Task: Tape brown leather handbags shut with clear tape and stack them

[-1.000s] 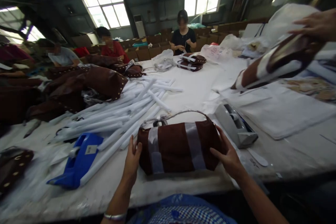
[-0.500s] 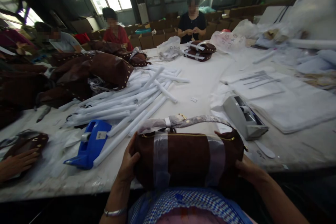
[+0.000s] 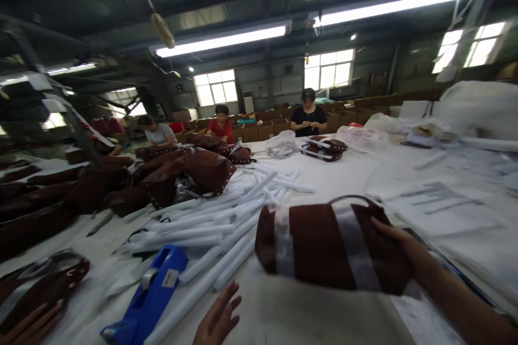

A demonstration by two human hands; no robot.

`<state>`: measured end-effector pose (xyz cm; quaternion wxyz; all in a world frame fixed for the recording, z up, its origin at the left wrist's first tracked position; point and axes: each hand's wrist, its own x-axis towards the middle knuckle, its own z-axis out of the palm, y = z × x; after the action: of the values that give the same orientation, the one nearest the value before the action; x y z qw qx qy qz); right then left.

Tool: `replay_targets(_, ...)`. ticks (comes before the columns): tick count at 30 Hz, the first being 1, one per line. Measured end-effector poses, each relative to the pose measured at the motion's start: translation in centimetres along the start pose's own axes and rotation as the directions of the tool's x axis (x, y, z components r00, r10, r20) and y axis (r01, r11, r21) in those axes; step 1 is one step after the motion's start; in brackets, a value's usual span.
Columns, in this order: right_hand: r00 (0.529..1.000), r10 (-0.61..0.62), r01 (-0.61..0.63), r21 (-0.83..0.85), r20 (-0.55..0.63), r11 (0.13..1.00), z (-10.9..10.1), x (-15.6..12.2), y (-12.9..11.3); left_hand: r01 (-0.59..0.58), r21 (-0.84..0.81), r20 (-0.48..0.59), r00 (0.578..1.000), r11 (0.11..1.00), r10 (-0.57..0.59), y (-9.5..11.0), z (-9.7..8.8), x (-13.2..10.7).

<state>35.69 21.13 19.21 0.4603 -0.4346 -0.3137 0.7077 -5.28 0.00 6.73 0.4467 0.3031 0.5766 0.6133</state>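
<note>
A dark brown handbag (image 3: 313, 245) with two clear wrapping bands around it hangs above the white worktable, tilted a little. My right hand (image 3: 399, 240) grips it at its right end, the thumb on the near face; the other fingers are hidden behind the bag. Apart from the bag, my left hand (image 3: 220, 315) is low in the middle, fingers spread and holding nothing. A blue tape dispenser (image 3: 151, 291) stands to the left of that hand. White wrapped rolls (image 3: 226, 226) lie loosely heaped just beyond it.
Brown studded bags (image 3: 190, 170) are piled on the left. A co-worker's hand (image 3: 34, 326) rests on a brown bag (image 3: 52, 291) at lower left. Two wrapped bags (image 3: 324, 148) are stacked farther back. White sheets (image 3: 445, 205) lie on the right. Several people sit across the table.
My left hand has let go of the handbag. My right hand has lifted it forward and tilted its side toward me. The view has swung upward, showing more ceiling.
</note>
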Motion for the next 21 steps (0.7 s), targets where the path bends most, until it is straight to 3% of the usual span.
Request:
replay_targets(2, 0.963, -0.112, 0.140, 0.100, -0.245, 0.985, 0.8, 3.8, -3.4, 0.016, -0.035, -0.030, 0.999, 0.999, -0.017, 0.1, -0.3, -0.1)
replay_targets(3, 0.923, -0.218, 0.275, 0.147, -0.318, 0.950, 1.4, 5.7, -4.7, 0.008, -0.049, -0.049, 0.999, 0.999, -0.010, 0.0, -0.4, -0.1)
replay_targets(4, 0.877, -0.319, 0.399, 0.175, -0.358, 0.900, 2.1, 7.5, -5.7, -0.006, -0.064, -0.066, 0.998, 0.998, 0.002, 0.0, -0.4, -0.1)
replay_targets(6, 0.836, -0.416, 0.500, 0.182, -0.358, 0.846, 3.8, 10.3, -5.7, -0.038, -0.092, -0.089, 0.996, 0.995, 0.029, 0.0, -0.3, -0.1)
replay_targets(9, 0.901, -0.380, 0.402, 0.076, -0.212, 0.912, 6.5, 12.1, -0.4, -0.081, -0.069, -0.111, 0.991, 0.994, 0.073, 0.5, 0.2, 0.7)
replay_targets(11, 0.958, -0.274, 0.287, -0.211, 0.089, 0.934, 7.6, 11.8, 5.8, -0.119, -0.006, -0.137, 0.984, 0.993, 0.117, 1.7, 0.6, 2.2)
replay_targets(12, 0.959, -0.190, 0.255, -0.347, 0.210, 0.902, 7.9, 11.3, 9.1, -0.141, 0.029, -0.137, 0.980, 0.990, 0.144, 2.6, 0.7, 3.4)
replay_targets(14, 0.916, -0.095, 0.304, -0.521, 0.390, 0.797, 7.6, 9.9, 15.1, -0.196, 0.121, -0.127, 0.969, 0.973, 0.211, 4.8, 0.7, 6.6)
replay_targets(16, 0.875, -0.138, 0.422, -0.591, 0.465, 0.687, 6.9, 8.4, 19.4, -0.243, 0.294, -0.134, 0.947, 0.924, 0.292, 7.5, 0.3, 10.9)
replay_targets(17, 0.846, -0.203, 0.500, -0.599, 0.494, 0.626, 6.5, 7.6, 20.7, -0.222, 0.441, -0.183, 0.926, 0.870, 0.329, 8.9, 0.1, 13.3)
replay_targets(21, 0.743, -0.335, 0.665, -0.584, 0.579, 0.466, 6.2, 5.5, 22.1, -0.141, 0.650, -0.232, 0.899, 0.747, 0.372, 13.7, 0.0, 22.6)
